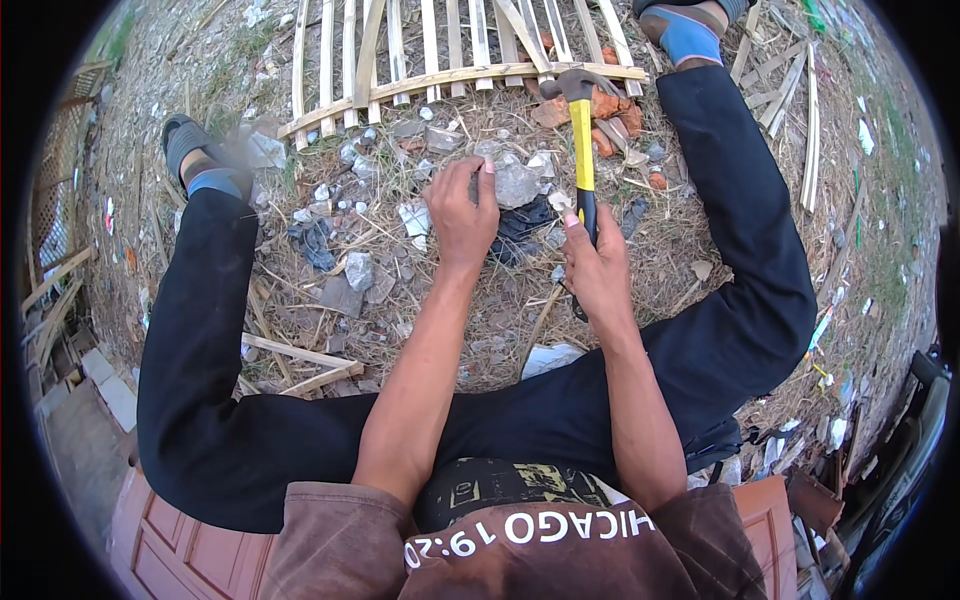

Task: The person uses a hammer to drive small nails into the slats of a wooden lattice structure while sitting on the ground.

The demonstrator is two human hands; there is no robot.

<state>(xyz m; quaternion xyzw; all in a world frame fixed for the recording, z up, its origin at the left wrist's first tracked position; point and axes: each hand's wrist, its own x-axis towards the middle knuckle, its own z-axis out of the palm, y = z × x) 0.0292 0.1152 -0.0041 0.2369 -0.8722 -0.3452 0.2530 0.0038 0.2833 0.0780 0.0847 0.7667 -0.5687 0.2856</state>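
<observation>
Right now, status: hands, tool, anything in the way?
Right hand closed around yellow-and-black claw hammer. Left hand curled near grey stone chunk, contents unclear. Possibly in the way: slatted pale-wood panel, broken red bricks behind hammer head.

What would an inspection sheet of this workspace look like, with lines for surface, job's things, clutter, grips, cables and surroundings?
Surface: uneven ground with dry straw and scattered stones.
Job's things: hammer with yellow and black handle, head pointing away from the person; slatted wooden frame lies beyond.
Clutter: broken red bricks, grey stone, dark plastic scrap, loose slats at upper right.
Grips: right grip closed around the hammer's black handle; left grip has curled fingers near the grey stone, contents unclear.
Cables: nothing seen.
Surroundings: reddish-brown panelled board near the person, lattice at far left.
</observation>
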